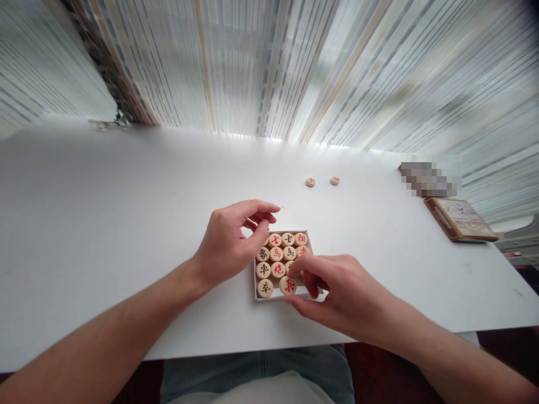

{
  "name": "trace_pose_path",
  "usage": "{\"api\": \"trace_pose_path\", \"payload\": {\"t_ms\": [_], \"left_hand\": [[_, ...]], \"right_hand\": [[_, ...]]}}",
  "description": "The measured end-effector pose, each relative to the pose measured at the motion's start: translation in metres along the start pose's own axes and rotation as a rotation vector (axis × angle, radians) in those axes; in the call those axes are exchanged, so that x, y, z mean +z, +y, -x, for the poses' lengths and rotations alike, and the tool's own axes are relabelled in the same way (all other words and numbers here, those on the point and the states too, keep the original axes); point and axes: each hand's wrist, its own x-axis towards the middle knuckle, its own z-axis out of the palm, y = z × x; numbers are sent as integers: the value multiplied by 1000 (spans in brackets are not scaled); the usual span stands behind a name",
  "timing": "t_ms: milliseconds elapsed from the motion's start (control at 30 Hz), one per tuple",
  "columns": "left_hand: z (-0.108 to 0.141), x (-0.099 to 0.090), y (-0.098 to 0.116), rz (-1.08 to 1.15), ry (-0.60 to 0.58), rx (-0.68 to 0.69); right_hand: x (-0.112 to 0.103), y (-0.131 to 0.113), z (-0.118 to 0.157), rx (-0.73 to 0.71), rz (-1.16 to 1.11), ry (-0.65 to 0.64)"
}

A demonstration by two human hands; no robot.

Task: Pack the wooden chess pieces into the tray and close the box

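Note:
A shallow white box (256, 283) holds rows of round wooden Chinese chess pieces with red and black characters. My right hand (337, 286) pinches a red-marked chess piece (288, 285) between thumb and fingers over the front row. Left of it lies a black-marked piece (265, 288) in the box's front corner. My right fingers hide some pieces on the box's right side. Above the back left corner is my left hand (238, 235), its fingers curved and thumb apart from the index finger, with nothing visible between them.
Two more red-marked chess pieces, one on the left (310, 182) and one on the right (334, 180), lie farther back on the white table (126, 235). A boxed item (461, 219) and a blurred-out object (429, 179) sit at the right. Striped curtains (236, 67) hang along the back edge.

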Motion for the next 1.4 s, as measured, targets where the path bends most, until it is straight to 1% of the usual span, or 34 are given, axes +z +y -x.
{"api": "trace_pose_path", "payload": {"t_ms": [167, 400, 767, 967, 1133, 1200, 1267, 1333, 1400], "left_hand": [[0, 1, -1, -39, 8, 90], [-1, 2, 2, -46, 2, 120], [-1, 2, 0, -56, -1, 125], [-1, 2, 0, -82, -3, 120], [0, 2, 0, -98, 5, 108], [0, 1, 0, -88, 12, 95], [-1, -1, 0, -74, 27, 81], [-4, -6, -1, -64, 62, 54], [-9, -13, -3, -63, 124, 6]], "right_hand": [[11, 2, 2, 39, 73, -23], [16, 4, 5, -12, 123, 7], [20, 9, 11, -34, 179, 14], [14, 7, 14, -136, 168, 50], [13, 3, 16, -192, 174, 35], [11, 2, 16, -197, 172, 45], [3, 1, 13, -192, 161, 75], [-10, 2, 6, -178, 141, 121], [-27, 5, -6, -161, 120, 178]]}}
